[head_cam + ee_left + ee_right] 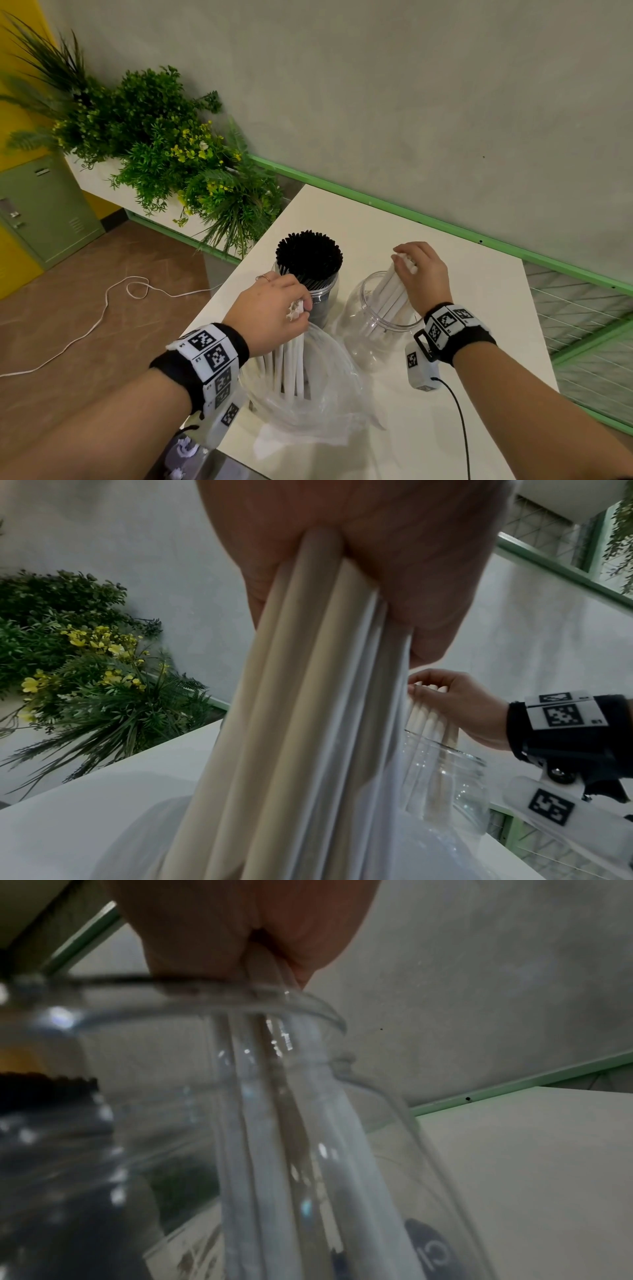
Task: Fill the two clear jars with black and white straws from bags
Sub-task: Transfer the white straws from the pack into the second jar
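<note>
Grey wall (411, 85) across the top of the head view, green rail (376, 200) along its foot, white table (479, 325) filling the lower middle. Green and yellow plants (164, 144) at upper left, brown floor with a white cord (102, 308) at left. Left hand (270, 315) at centre frame, fingers curled round the tops of a bunch of white straws (291, 363) standing in a clear bag (308, 404) at lower centre of the table; from the left wrist view, the same straws (308, 723) running down from the palm (377, 561) into the bag (137, 845). Just behind that hand, a clear jar (325, 291) packed with black straws (309, 253), standing upright. To the right of it, a second clear jar (370, 329), with the right hand (423, 270) above its mouth, gripping a smaller bunch of white straws (394, 294) whose lower ends sit inside the jar, leaning. In the right wrist view, blurred: fingers (240, 934) closed on the straws (260, 1150) just above the jar rim (308, 1007), straws reaching down inside the glass. Black wristbands with square black-and-white markers on both wrists, a small white box (419, 366) with a black cable hanging under the right one.
</note>
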The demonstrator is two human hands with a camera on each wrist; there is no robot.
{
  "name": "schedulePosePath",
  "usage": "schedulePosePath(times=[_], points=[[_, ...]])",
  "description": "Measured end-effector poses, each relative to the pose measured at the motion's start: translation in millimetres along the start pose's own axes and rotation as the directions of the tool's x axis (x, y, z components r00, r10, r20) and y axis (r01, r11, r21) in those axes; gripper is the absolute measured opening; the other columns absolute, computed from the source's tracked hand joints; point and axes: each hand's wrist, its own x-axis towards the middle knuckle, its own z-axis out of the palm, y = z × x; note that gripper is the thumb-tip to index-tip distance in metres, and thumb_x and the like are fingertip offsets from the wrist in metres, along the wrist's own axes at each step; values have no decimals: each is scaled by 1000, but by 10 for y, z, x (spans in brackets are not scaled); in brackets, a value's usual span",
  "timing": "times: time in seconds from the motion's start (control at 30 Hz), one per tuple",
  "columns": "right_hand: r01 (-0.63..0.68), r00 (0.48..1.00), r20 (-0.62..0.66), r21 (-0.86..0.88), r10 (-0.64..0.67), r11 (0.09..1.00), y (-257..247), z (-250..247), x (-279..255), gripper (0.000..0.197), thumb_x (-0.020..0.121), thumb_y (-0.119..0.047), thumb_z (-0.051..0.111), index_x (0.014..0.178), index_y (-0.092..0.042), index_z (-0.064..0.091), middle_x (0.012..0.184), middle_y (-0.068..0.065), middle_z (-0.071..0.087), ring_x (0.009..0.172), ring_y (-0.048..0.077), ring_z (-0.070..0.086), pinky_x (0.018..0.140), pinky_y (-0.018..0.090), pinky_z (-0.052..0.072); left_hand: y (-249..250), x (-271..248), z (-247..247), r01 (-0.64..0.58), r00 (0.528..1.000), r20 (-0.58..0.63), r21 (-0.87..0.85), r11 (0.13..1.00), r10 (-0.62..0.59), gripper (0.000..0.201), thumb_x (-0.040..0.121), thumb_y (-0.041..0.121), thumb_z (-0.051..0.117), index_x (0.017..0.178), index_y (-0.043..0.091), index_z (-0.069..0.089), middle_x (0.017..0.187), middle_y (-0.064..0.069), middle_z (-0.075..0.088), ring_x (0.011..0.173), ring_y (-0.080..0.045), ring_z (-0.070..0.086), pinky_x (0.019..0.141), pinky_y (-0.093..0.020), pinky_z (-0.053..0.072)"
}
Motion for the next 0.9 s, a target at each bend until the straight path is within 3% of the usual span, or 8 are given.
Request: schedulePosePath(times=[0.1,0.2,0.47,0.63,0.8,0.9], points=[[-18,1000,13,-1,18,1000,8,2,2,11,88,-4,66,98,-5,70,100,6,64,93,24,60,86,28,44,-2,2,-3,-1,1000,0,-6,1000,1,29,76,50,38,87,36,61,95,18,58,89,-9,44,78,-24,32],[-13,998,58,-51,16,999,48,18,-35,13,87,-7,68,100,-9,70,102,5,65,94,25,58,84,23,40,-4,5,-2,-2,1000,3,-6,1000,2,23,77,47,43,87,35,61,95,18,58,89,-10,44,78,-23,32],[-25,997,70,-96,32,995,55,-2,-89,21,89,-10,66,109,-10,67,111,6,60,101,22,55,89,22,37,-24,-5,8,-11,1000,-2,-2,1000,11,32,75,52,35,87,36,61,94,18,57,89,-9,43,79,-22,31],[-57,997,41,-32,58,998,-4,-26,-113,15,94,-7,58,104,-5,69,105,7,61,92,14,55,86,0,31,-29,-8,12,-25,1000,-10,0,1000,25,32,75,52,36,87,36,61,93,18,57,87,-7,41,78,-22,30],[-69,990,120,-79,79,994,36,-26,-114,19,93,-8,59,109,-9,68,111,6,60,103,22,55,91,20,35,-35,-10,29,-27,1000,-9,-3,1000,27,31,76,52,36,86,36,61,92,19,57,86,-9,43,79,-25,35],[-62,985,156,-95,77,994,55,-38,-108,23,90,-10,63,112,-10,67,113,7,59,106,25,55,93,26,39,-18,-8,31,-32,999,-8,2,999,33,30,75,52,36,86,36,60,93,19,57,88,-10,44,78,-24,35]])
